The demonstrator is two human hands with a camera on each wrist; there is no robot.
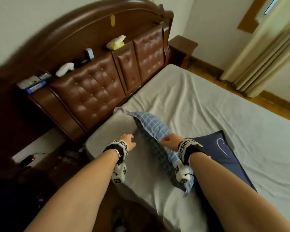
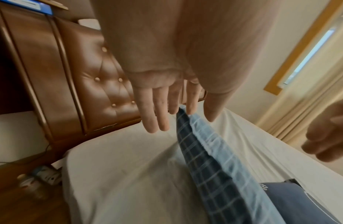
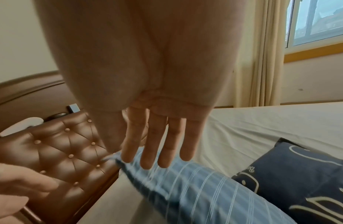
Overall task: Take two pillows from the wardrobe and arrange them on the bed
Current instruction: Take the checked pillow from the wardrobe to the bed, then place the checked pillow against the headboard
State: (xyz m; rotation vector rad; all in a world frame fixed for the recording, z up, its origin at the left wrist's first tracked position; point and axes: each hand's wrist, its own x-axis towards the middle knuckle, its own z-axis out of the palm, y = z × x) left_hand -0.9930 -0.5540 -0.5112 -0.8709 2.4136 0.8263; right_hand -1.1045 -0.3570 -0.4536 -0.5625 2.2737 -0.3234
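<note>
At the far left, the brown tufted headboard [image 1: 90, 91] carries small clutter on its ledge, among it a stack of boxes [image 1: 32, 84], a white object [image 1: 64, 69] and a yellow tissue pack [image 1: 116, 42]. Just right of it, the left hand [image 1: 128, 141] hovers over the near corner of the bed [image 1: 199, 104], fingers [image 2: 155, 109] straight and loosely spread, holding nothing; it is apart from the fabric below. Next to it, the blue checked pillow [image 1: 155, 131] stands tilted up on its long edge on the white sheet, its far corner pointing toward the headboard. The right hand [image 1: 169, 141] sits over that pillow's upper edge; in the right wrist view its fingers [image 3: 153, 145] are straight and close together, tips at or just above the cloth, and whether they actually touch cannot be told. Further right, the dark navy pillow [image 1: 224, 156] with a pale line drawing lies flat on the sheet, just beside the checked one. Beyond the bed, cream curtains [image 1: 261, 52] hang at the right.
</note>
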